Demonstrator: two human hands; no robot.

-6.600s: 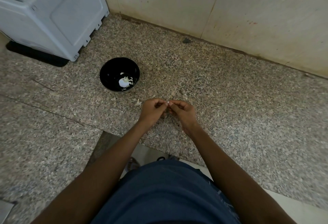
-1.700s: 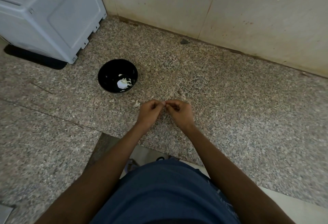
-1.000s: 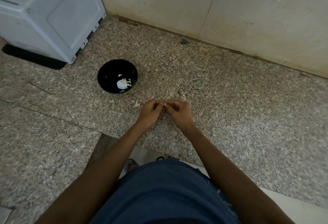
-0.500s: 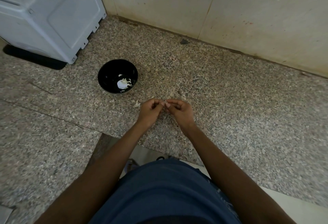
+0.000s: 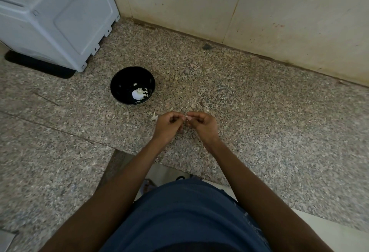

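Garlic clove [image 5: 187, 118], or what looks like one, is small and pale. It is held above the granite counter [image 5: 259, 123], pinched between the fingertips of both hands, to the near right of the black bowl [image 5: 120, 83]. The left hand [image 5: 168, 125] and the right hand [image 5: 201, 124] are curled inward with their thumbs and forefingers meeting on the clove. The clove is too small to tell how much skin remains on it.

The step in hand appears to be stripping the papery skin. To do it well, one hand should hold the clove firmly by its body while the nails of the other catch a loose edge at the tip and draw the skin off along its length. Short pulls suit better than one hard tug, since the skin probably tears easily. Squeezing too hard could bruise the clove or shoot it out of the fingers.

White peeled pieces [image 5: 138, 94] lie in the bowl, so the bare clove probably belongs there. A skin scrap [image 5: 154, 116] lies on the counter just left of the left hand. A white appliance [image 5: 60, 15] stands at the far left.
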